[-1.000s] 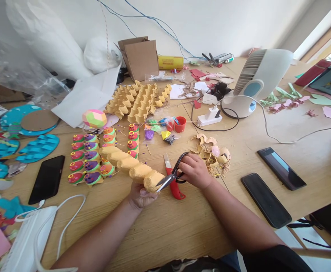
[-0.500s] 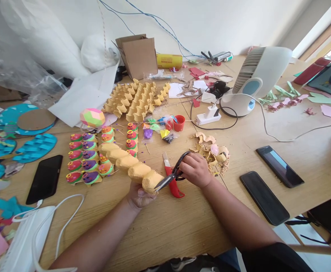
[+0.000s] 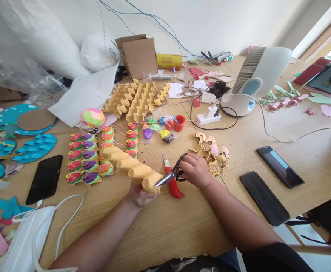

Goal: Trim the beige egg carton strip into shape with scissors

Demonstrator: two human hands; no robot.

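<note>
My left hand (image 3: 142, 196) grips the near end of a yellow egg carton strip (image 3: 138, 170) from below, holding it tilted above the table. In my right hand (image 3: 195, 169) is a pair of black-handled scissors (image 3: 173, 174), whose blade tips touch the edge of the strip's nearest cup. Beneath the scissors lies a red-handled knife (image 3: 176, 188). Past the strip's far end stand rows of painted egg carton cups (image 3: 89, 165) with red, purple and orange tops. Torn carton scraps (image 3: 210, 151) are heaped beyond my right hand.
Uncut yellow egg trays (image 3: 141, 100) lie at the back beside a cardboard box (image 3: 139, 56). A red cup (image 3: 179, 123) stands near bagged clay (image 3: 148, 133). A white fan (image 3: 257, 81), a power strip (image 3: 209, 116) and phones (image 3: 264, 197) occupy the right; another phone (image 3: 44, 179) is left.
The scissors have shifted slightly at the cup's edge, and their blades look closer together. The strip has tilted slightly; my left hand keeps its hold.
</note>
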